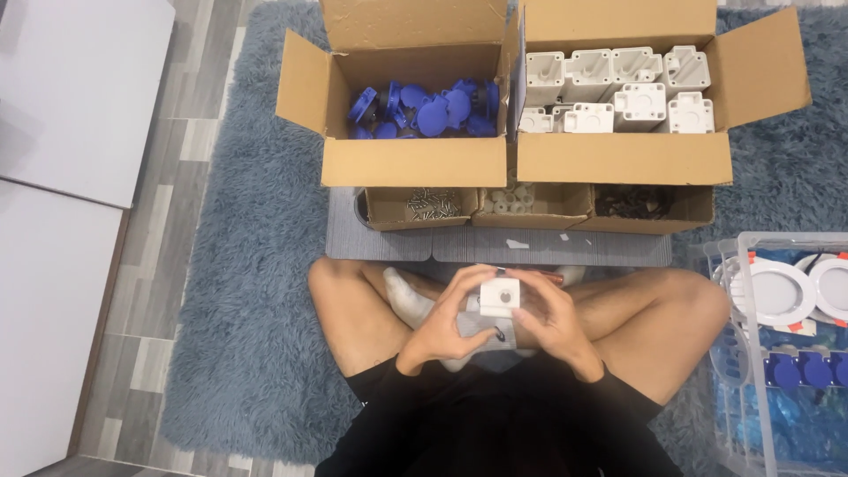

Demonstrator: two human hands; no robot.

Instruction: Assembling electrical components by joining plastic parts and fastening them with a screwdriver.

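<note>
Above the crossed legs, left hand [446, 322] and right hand [549, 320] pinch a small white plastic housing [497, 299] by its sides; it looks light, rigid, smooth, likely slippery.

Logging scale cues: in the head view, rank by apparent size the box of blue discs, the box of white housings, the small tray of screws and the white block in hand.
1-2. box of white housings and box of blue discs: look alike
3. tray of screws
4. white block, though nearest the camera

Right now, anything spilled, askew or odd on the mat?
Only two small white scraps lying loose on the grey mat, outside the small trays. Both hands hold a white block; the boxes look orderly.
</note>
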